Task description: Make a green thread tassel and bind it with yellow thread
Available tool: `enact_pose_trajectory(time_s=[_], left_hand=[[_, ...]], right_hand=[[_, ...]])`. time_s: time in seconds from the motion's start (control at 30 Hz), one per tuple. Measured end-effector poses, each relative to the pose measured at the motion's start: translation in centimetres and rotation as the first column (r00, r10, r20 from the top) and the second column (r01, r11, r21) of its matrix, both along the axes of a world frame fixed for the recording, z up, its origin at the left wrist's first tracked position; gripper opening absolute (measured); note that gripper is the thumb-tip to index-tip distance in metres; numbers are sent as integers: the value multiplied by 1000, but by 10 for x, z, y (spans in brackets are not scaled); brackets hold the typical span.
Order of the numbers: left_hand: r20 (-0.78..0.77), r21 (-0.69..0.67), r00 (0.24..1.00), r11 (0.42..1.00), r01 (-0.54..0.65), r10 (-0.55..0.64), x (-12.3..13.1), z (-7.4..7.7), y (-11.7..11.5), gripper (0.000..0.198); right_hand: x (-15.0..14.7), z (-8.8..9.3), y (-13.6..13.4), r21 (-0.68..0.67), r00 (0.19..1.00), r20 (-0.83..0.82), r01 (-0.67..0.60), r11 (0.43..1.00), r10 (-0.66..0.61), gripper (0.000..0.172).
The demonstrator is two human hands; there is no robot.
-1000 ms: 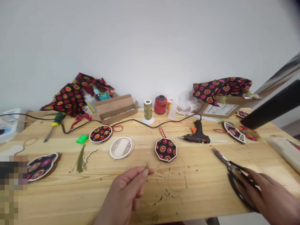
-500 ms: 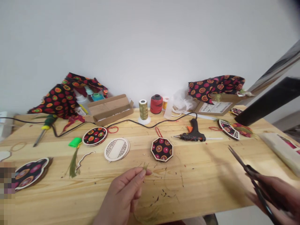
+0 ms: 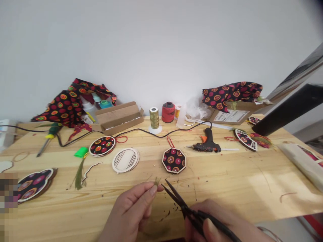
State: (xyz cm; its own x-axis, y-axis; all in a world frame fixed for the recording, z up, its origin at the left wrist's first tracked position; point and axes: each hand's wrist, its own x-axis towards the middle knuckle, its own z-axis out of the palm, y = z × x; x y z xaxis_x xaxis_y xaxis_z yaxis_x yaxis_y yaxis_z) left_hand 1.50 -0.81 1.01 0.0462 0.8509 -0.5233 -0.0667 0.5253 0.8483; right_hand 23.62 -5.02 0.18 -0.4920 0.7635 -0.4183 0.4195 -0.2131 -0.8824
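Note:
My left hand (image 3: 132, 210) is closed in a pinch on a small tuft of green thread (image 3: 156, 182), held just above the wooden table (image 3: 227, 181) near its front edge. My right hand (image 3: 222, 223) grips black scissors (image 3: 186, 206) by the handles. The blades are slightly apart and their tips point up-left, almost touching the tuft. An octagonal fabric-covered ornament (image 3: 174, 160) with a red loop lies just beyond both hands.
A glue gun (image 3: 207, 144) lies at centre right with its cable running left. Round wooden frame (image 3: 125, 160), round fabric ornament (image 3: 102, 146), green tassel (image 3: 80, 171), thread spools (image 3: 154, 118), cardboard boxes (image 3: 117, 117) and patterned fabric (image 3: 68, 102) sit further back.
My right hand picked the scissors up from the table's right side and carried them left to the thread tuft. My left hand stayed in place, still pinching the tuft.

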Motion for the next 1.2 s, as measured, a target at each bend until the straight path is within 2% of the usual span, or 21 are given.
enact_pose_trajectory(time_s=[0.27,0.47,0.6,1.2], left_hand=[[-40,-15,996,997,75,-76,2,-6,-3,30],[-28,-23,994,994,103,-104,2,-5,-5,32],[-28,-42,995,994,100,-101,3,-4,-5,31],[24,-54,996,995,85,-84,2,-9,-7,34]], right_hand=[[-10,3,15,82,999,-35,-28,996,31,67],[-13,2,14,20,999,-37,32,999,-31,66],[-11,3,16,-41,996,-84,25,999,-28,66],[-11,2,19,-56,987,-159,16,998,-24,56]])
